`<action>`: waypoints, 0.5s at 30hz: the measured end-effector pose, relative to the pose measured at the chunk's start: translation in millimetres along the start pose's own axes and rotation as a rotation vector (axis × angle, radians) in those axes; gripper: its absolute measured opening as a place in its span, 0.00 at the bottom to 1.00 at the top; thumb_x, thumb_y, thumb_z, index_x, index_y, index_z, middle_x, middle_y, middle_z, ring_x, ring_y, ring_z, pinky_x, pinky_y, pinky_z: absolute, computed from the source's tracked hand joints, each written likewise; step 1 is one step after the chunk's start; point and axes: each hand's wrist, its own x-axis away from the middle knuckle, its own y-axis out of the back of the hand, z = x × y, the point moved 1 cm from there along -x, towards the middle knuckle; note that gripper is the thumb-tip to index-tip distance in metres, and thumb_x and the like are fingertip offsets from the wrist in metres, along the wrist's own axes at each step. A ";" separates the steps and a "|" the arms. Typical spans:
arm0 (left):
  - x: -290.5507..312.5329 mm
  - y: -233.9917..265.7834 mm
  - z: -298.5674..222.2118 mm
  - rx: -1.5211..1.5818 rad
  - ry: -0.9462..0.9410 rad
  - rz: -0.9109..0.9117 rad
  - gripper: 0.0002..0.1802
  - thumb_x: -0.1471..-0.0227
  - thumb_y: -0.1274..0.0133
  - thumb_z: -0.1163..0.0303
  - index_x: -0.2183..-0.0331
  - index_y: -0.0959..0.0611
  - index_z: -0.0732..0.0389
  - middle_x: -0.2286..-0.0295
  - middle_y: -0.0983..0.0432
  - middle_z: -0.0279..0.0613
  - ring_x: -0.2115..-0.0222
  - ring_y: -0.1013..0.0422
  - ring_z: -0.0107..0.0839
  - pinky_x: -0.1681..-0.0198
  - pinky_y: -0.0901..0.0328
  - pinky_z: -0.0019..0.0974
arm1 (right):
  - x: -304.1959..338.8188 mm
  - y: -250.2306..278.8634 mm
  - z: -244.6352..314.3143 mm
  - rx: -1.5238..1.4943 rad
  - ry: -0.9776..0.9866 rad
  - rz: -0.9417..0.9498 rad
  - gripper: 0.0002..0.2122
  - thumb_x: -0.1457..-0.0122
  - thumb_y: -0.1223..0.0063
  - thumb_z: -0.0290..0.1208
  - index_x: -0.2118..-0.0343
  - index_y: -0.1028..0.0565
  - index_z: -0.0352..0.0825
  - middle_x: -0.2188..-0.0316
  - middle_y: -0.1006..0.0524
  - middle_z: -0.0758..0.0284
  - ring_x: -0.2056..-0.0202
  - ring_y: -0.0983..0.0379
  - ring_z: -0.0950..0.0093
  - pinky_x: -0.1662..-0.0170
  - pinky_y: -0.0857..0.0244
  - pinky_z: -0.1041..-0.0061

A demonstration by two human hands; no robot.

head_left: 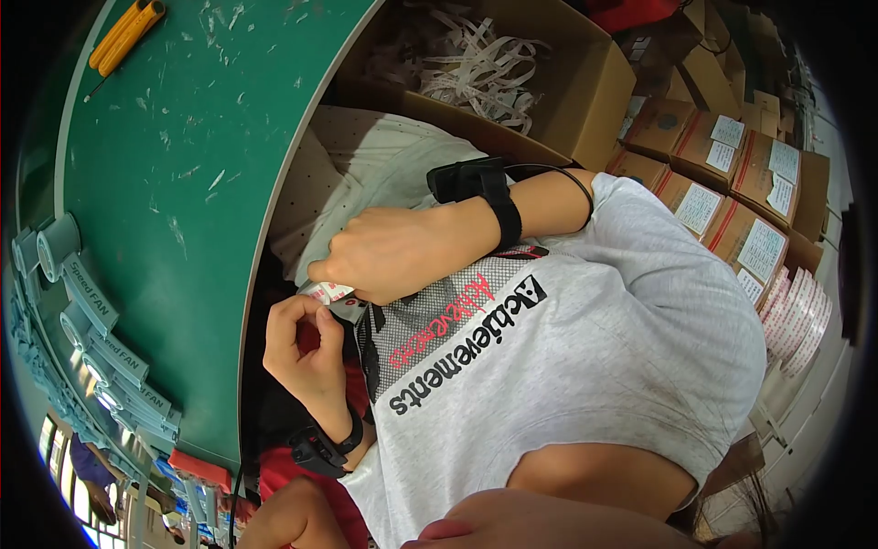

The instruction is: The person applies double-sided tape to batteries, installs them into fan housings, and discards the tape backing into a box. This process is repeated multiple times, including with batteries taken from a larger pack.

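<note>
My right hand (389, 253) is held in front of my shirt, its fingers curled closed. A small white strip with red print (333, 292) sticks out at its fingertips. My left hand (304, 343) meets it from below, thumb and index finger pinched together at the strip's edge. Between that thumb and finger there is a round gap. The strip's other end is hidden under my right fingers. Black bands with small devices, a right wrist strap (501, 206) and a left wrist strap (322, 450), are on my wrists.
A green worktable (206, 229) lies to the left, bearing a yellow-handled tool (126, 38) and light blue fan parts (91, 293). Ahead, an open carton (585, 110) contains tangled white strips (480, 64). Stacked cartons (722, 174) and white tape rolls (797, 320) are at right.
</note>
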 end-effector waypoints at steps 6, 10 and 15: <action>2.7 4.5 2.5 0.191 0.208 -0.014 0.04 0.59 0.48 0.83 0.75 0.26 0.67 0.78 0.31 0.36 0.80 0.36 0.22 0.76 0.41 0.22 | -1.0 -0.5 2.3 0.018 0.014 0.001 0.08 0.61 0.48 0.21 0.75 0.30 0.27 0.87 0.29 0.56 0.83 0.29 0.57 0.81 0.35 0.63; -0.9 5.0 -4.8 0.072 0.095 0.050 0.04 0.56 0.48 0.82 0.75 0.26 0.68 0.79 0.31 0.36 0.80 0.36 0.22 0.75 0.41 0.22 | -1.3 -0.3 3.3 0.014 0.021 -0.005 0.08 0.61 0.49 0.21 0.75 0.30 0.27 0.87 0.29 0.56 0.83 0.29 0.57 0.81 0.35 0.63; 0.2 3.6 0.3 0.062 0.052 0.037 0.03 0.55 0.48 0.81 0.75 0.26 0.68 0.78 0.32 0.36 0.79 0.37 0.22 0.75 0.42 0.22 | -1.6 -1.0 1.2 0.017 0.018 -0.008 0.07 0.60 0.49 0.22 0.75 0.30 0.27 0.87 0.29 0.56 0.83 0.29 0.57 0.81 0.36 0.63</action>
